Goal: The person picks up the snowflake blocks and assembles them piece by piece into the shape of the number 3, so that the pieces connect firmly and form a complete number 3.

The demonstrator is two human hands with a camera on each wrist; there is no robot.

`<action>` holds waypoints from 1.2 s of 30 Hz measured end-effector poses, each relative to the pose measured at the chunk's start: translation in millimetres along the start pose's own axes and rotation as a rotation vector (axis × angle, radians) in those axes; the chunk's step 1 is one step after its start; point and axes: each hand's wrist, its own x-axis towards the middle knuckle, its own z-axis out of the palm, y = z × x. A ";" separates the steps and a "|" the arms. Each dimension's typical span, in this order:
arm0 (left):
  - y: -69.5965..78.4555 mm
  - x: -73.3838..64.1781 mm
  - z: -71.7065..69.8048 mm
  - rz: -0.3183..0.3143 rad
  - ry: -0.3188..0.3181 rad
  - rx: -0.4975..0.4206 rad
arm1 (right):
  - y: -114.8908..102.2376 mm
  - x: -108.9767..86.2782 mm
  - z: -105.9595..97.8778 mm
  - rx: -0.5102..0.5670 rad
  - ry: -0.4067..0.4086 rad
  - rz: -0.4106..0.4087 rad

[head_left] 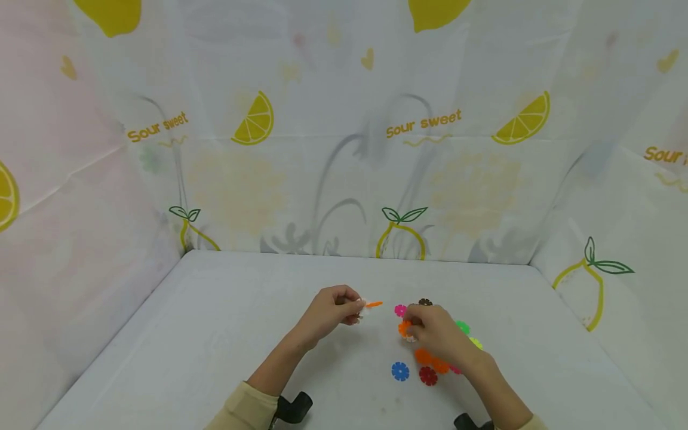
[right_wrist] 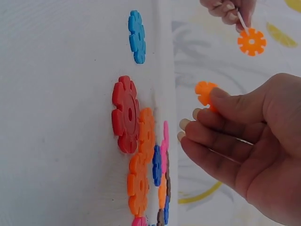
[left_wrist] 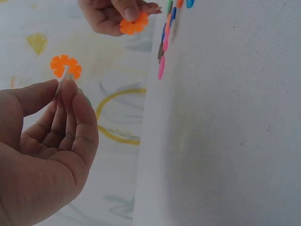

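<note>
My left hand (head_left: 334, 312) is raised over the middle of the table. Its thumb and fingertips pinch a white notched disc (left_wrist: 62, 78), seen edge-on in the left wrist view. An orange notched disc (left_wrist: 64, 61) is slotted onto that white one, crosswise to it. To the right, my right hand (head_left: 442, 333) pinches another orange notched disc (right_wrist: 204, 91) between thumb and index finger, above the table. The other right fingers are bent loosely below it. The two held pieces are apart.
Around and under the right hand, loose notched discs lie on the white table (head_left: 215, 358): blue (head_left: 400, 371), dark red (head_left: 428, 376), orange (head_left: 423, 357), pink (head_left: 400, 310), brown (head_left: 425, 302), green (head_left: 463, 327) and yellow (head_left: 476, 343). Lemon-printed cloth (head_left: 333, 179) encloses the back and sides.
</note>
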 end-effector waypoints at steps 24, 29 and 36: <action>2.1 -0.5 5.8 0.018 -0.023 0.023 | 3.5 3.7 -12.0 0.367 0.076 0.087; 0.6 0.9 6.5 0.013 -0.034 0.021 | 1.2 3.3 -14.7 0.426 0.067 0.108; -0.6 1.0 7.1 0.009 -0.049 0.023 | -2.8 2.6 -15.2 0.435 0.070 0.057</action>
